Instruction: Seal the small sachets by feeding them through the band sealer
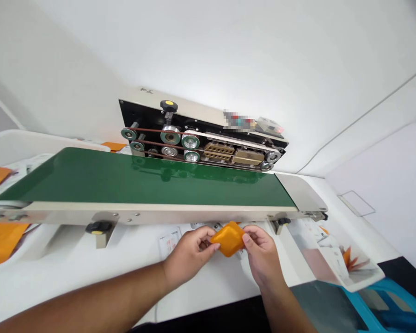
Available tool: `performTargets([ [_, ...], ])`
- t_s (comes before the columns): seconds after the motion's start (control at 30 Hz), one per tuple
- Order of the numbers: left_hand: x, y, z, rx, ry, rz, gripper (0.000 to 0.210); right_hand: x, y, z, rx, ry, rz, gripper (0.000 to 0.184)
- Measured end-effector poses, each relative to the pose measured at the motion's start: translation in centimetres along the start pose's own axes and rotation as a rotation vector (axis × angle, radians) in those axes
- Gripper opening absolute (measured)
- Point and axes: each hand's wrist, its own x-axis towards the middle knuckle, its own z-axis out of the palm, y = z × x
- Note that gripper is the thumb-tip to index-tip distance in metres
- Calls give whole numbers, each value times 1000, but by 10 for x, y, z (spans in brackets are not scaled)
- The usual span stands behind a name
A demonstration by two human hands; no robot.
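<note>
A small orange pouch (pixel 229 239) is held between my two hands, just in front of the conveyor's near edge. My left hand (pixel 194 252) pinches its left corner between thumb and fingers. On the other side, my right hand (pixel 261 252) grips the right edge with thumb and fingertips. The pouch looks puffed in the middle and is tilted. Behind it runs the green conveyor belt (pixel 152 182) of a band sealing machine (pixel 201 134), whose pulleys and brass-coloured blocks face me. Printed papers or packets (pixel 169 240) lie partly hidden beneath the conveyor.
At the left, a white bin (pixel 31 252) holds orange pouches (pixel 5 243) under the belt's end. A white tray (pixel 364 277) with packets and orange pieces stands at the right. Below it is a blue plastic item (pixel 388 286). Black knobs (pixel 99 227) project from the conveyor's front.
</note>
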Motion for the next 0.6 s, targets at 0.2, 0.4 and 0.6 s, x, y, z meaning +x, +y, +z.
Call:
performTargets([
  [0.2,-7,0,5,-102,-43,44,14,-8,-15,13,-148,-58,-35,24],
  [0.4,-12,5,0,165,-154,121,12,86,-89,-62,-160,410,-331,35],
  [0.6,-10,0,-1,285,-152,184,10,170,-120,-107,-234,373,-72,33],
])
